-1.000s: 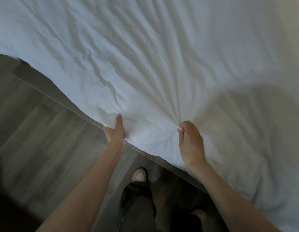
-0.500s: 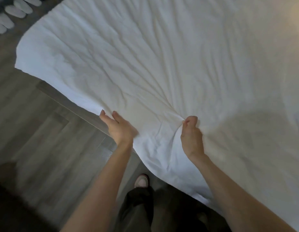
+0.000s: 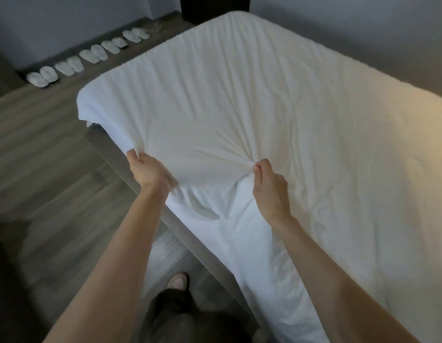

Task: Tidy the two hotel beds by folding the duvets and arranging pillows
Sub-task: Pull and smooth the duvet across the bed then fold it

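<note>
Presently: white duvet [image 3: 239, 100], spread over the bed [image 3: 111, 149], long axis near-right to far-left. Fingers of left hand [image 3: 147, 170] pinch its near edge; those of right hand [image 3: 270, 186] pinch a bunched fold beside. Bulk lies beyond both; left hand nearer the far-left corner.

The duvet [image 3: 239, 107] lies spread over the bed, filling the middle and right, its left edge hanging over the bed frame [image 3: 108, 152] that runs along the person's side. The left hand [image 3: 147, 169] holds the duvet at that edge and the right hand [image 3: 270, 186] pinches a fold further in, to its right. The floor [image 3: 41, 149] lies left of the bed, with a row of slippers [image 3: 88, 55] along the wall beyond the far-left corner and the person's foot [image 3: 178, 280] beside the frame, below the hands
</note>
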A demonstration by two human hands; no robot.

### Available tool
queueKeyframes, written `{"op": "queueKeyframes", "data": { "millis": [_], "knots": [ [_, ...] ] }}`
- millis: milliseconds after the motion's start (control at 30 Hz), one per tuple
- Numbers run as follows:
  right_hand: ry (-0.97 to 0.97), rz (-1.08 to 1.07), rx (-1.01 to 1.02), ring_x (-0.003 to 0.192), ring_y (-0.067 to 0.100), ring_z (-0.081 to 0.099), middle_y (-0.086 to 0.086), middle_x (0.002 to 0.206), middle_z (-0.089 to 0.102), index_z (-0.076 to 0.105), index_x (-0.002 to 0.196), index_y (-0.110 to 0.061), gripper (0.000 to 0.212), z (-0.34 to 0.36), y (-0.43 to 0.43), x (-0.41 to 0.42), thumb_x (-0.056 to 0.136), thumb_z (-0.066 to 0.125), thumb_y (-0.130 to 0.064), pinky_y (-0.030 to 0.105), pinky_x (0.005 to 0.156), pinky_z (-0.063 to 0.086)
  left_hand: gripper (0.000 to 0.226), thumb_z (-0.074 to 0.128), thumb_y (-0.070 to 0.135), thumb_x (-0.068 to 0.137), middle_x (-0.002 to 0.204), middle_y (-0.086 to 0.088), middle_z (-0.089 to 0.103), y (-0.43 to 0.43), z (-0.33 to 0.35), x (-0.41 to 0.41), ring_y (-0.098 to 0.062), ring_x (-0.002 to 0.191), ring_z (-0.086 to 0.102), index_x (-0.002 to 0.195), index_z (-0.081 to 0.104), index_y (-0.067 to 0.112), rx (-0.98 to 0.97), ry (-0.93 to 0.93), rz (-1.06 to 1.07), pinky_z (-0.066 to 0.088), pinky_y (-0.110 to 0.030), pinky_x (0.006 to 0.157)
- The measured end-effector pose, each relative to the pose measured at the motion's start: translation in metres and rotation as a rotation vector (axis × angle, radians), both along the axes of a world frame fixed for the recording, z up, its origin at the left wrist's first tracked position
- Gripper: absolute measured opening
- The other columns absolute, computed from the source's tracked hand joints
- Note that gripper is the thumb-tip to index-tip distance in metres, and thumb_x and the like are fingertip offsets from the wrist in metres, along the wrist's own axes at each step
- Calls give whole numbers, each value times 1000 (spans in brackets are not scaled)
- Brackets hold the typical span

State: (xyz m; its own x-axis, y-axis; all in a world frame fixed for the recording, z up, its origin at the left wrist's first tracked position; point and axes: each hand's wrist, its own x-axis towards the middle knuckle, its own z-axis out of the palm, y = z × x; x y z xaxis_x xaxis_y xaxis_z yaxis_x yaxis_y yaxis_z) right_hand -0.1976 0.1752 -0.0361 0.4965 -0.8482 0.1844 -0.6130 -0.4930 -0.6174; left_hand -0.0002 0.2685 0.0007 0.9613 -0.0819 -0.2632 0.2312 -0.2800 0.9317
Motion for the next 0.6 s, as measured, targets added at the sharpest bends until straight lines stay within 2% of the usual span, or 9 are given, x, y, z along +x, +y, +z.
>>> {"op": "queueKeyframes", "data": {
  "millis": [67, 167, 267, 333, 400, 433, 500, 600],
  "knots": [
    [-47, -7, -29, 60, 38, 52, 10, 60, 48, 50, 98, -1, 21, 16, -7, -24, 103, 38, -17, 35, 56, 30, 3, 28, 16, 105, 75, 3, 34, -2, 13, -31, -21, 85, 38, 105, 30, 18, -33, -17, 6, 32, -27, 74],
    [-79, -30, -69, 57, 33, 48, 6, 60, 46, 52, 97, 0, 20, 32, -13, -63, 103, 40, -15, 33, 56, 28, 11, 27, 7, 101, 70, 5, 34, 2, 15, -78, -12, 62, 35, 98, 37, 12, -116, -44, 22, 34, -19, 59],
    [-82, -20, -80, 54, 31, 46, 6, 60, 46, 52, 98, 1, 20, 39, -15, -97, 103, 40, -15, 32, 55, 29, 15, 27, 8, 100, 68, 6, 38, 10, 1, -120, -8, 58, 35, 92, 40, 10, -119, -50, 41, 34, -18, 56],
    [-13, 9, -37, 57, 32, 47, 7, 63, 47, 49, 98, -1, 21, 35, -16, -111, 104, 38, -17, 33, 55, 30, 16, 27, 10, 101, 69, 6, 40, 15, -14, -139, -8, 59, 37, 94, 41, 10, -65, -59, 42, 34, -15, 53],
    [89, 62, 24, 62, 31, 50, 9, 68, 51, 46, 98, -4, 18, 26, -18, -118, 104, 34, -17, 34, 56, 32, 19, 26, 11, 102, 72, 4, 42, 18, -34, -145, -14, 67, 40, 104, 45, 8, 37, -42, -7, 35, -18, 57],
    [131, 83, 66, 67, 32, 53, 10, 73, 54, 46, 100, -6, 17, 21, -19, -119, 104, 33, -16, 34, 57, 34, 25, 26, 12, 102, 77, 3, 46, 18, -45, -147, -18, 74, 44, 116, 46, 7, 108, -7, -54, 38, -22, 61],
    [146, 93, 193, 84, 31, 59, 11, 90, 61, 50, 112, -8, 20, 7, -21, -122, 103, 34, -14, 32, 66, 38, 40, 26, 13, 101, 102, 0, 56, 19, -71, -145, -25, 93, 50, 139, 38, 14, 240, 112, -183, 44, -31, 78],
    [131, 100, 374, 111, 26, 57, 8, 121, 60, 50, 130, -15, 32, -12, -21, -132, 99, 41, -12, 33, 88, 43, 58, 42, 14, 97, 136, -9, 49, 21, -102, -141, -33, 119, 48, 151, 25, 22, 370, 297, -357, 43, -44, 99]
  ]
}}
